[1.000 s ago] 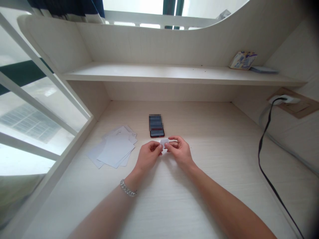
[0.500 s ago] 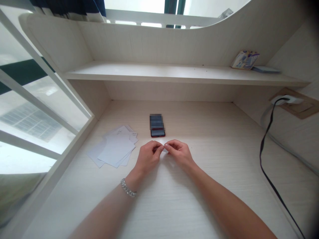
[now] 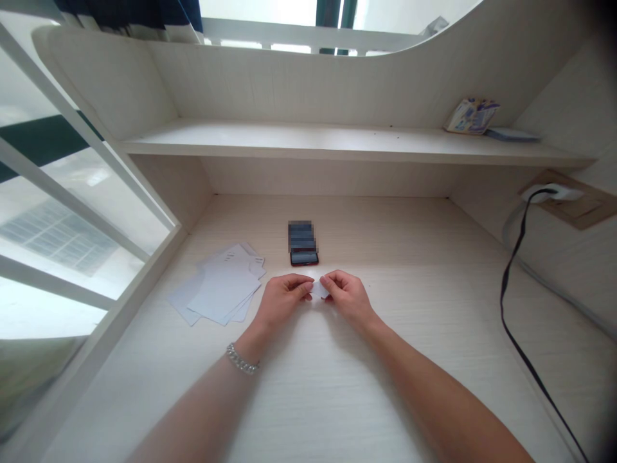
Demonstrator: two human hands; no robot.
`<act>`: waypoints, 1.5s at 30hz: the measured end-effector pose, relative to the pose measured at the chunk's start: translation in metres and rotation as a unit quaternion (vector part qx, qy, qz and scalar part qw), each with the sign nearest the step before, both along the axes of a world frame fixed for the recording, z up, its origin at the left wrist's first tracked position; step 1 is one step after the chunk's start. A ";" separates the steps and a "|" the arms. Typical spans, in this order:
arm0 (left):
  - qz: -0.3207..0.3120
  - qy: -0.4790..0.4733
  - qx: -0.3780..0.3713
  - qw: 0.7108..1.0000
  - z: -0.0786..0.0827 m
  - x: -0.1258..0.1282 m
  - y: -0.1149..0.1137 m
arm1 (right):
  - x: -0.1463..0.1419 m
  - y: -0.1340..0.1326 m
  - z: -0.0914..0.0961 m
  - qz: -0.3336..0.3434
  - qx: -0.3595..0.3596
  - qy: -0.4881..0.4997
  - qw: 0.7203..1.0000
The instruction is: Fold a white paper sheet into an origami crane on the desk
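Note:
A small white folded piece of paper (image 3: 319, 289) is pinched between both hands just above the pale wooden desk (image 3: 337, 399). My left hand (image 3: 281, 300) grips its left edge with curled fingers, a silver bracelet (image 3: 240, 361) on that wrist. My right hand (image 3: 346, 296) holds the right edge, fingers closed. Most of the paper is hidden by the fingers. A phone (image 3: 303, 244) with a red case lies flat just beyond the hands.
Several white sheets (image 3: 222, 287) lie fanned out to the left of my hands. A shelf (image 3: 308, 143) above the desk carries a colourful packet (image 3: 470, 116) at its right end. A black cable (image 3: 511, 283) hangs from a wall socket (image 3: 554, 191) on the right. White railings stand at left.
The small paper was held up flat between the fingertips; the hands have since closed round it and lowered a little toward the desk. The left wrist has drawn back slightly.

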State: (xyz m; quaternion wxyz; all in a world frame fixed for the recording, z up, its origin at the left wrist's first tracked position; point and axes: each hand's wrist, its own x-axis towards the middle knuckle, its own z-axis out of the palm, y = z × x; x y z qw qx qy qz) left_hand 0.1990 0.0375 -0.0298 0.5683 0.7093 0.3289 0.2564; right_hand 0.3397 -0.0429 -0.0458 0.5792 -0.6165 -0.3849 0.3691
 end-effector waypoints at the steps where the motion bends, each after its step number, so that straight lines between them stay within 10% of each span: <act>1: 0.002 -0.013 -0.004 1.000 -0.002 0.000 0.001 | 0.000 0.000 0.000 -0.003 0.000 0.004 1.000; 45: 0.043 -0.016 0.025 0.999 -0.010 0.001 0.003 | -0.003 -0.001 0.004 0.079 -0.019 0.046 0.996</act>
